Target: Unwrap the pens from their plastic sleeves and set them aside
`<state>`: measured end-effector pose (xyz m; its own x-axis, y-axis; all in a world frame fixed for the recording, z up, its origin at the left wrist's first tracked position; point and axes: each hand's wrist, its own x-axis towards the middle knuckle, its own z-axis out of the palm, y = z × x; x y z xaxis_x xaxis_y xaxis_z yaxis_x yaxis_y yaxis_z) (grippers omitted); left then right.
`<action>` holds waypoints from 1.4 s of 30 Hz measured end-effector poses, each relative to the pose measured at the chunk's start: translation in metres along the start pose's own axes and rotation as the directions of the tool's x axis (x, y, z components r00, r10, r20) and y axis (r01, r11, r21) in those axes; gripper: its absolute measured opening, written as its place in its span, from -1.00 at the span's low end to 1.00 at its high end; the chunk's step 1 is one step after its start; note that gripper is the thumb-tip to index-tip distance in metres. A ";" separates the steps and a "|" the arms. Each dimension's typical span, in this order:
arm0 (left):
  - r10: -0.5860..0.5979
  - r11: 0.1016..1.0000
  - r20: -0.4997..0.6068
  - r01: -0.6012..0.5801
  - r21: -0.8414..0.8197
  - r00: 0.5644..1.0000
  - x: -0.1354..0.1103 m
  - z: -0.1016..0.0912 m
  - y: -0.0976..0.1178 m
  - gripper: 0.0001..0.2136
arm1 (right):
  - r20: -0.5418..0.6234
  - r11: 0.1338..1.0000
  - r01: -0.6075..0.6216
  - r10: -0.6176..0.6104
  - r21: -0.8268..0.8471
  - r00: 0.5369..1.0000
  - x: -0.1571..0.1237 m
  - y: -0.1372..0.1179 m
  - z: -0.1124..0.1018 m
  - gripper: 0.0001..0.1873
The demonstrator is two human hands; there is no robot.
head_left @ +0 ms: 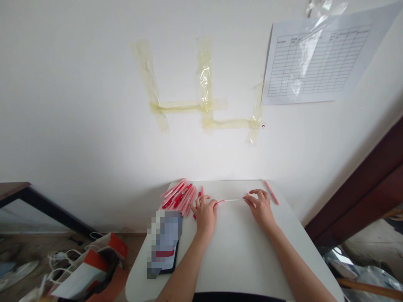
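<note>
Between my hands, over the white table (239, 251), stretches a thin white rod (234, 199) that looks like a pen refill. Its left end meets a short pink pen piece (221, 201), which my left hand (206, 216) pinches between thumb and forefinger. My right hand (260, 207) has its thumb and finger closed on the rod's right end; a bit of pink shows by those fingertips. Just left of my left hand lies a pile of pink and red pens (179, 196), partly covered by its other fingers. A single pink pen (271, 193) rests right of my right hand.
A phone (168, 243), partly pixelated, lies on the table's left side. Behind the table rises a white wall with yellowed tape (205, 84) and a printed sheet (317, 63). Bags and cables (88, 260) crowd the floor at left; dark red furniture (362, 193) stands at right.
</note>
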<state>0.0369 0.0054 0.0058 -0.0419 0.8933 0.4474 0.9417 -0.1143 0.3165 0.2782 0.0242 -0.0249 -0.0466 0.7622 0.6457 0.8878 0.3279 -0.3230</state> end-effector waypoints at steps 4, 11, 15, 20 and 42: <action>-0.040 0.999 -0.015 0.040 0.016 0.999 0.000 -0.002 0.000 -0.85 | -0.048 0.999 -0.042 0.041 -0.027 0.998 -0.001 0.005 0.003 -0.75; -0.043 0.999 -0.016 0.043 0.026 0.999 0.000 -0.002 0.001 -0.86 | -0.088 0.992 -0.093 0.086 -0.081 0.992 -0.002 -0.001 0.003 -0.74; -0.032 0.999 -0.010 0.033 0.031 0.999 0.000 -0.001 0.001 -0.87 | -0.057 0.988 -0.119 0.114 -0.101 0.992 -0.003 -0.007 0.002 -0.78; -0.023 0.999 -0.010 0.023 0.028 1.000 -0.001 0.001 -0.001 -0.86 | 0.017 0.986 -0.126 0.129 -0.105 0.992 -0.005 -0.012 0.004 -0.82; -0.018 1.000 0.011 0.017 0.005 1.000 -0.001 0.001 0.001 -0.88 | 0.099 0.972 -0.169 0.186 -0.164 0.977 -0.005 -0.017 0.002 -0.85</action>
<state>0.0380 0.0048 0.0049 -0.0546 0.9001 0.4323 0.9424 -0.0966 0.3203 0.2619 0.0157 -0.0242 0.0743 0.8615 0.5022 0.9457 0.0989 -0.3095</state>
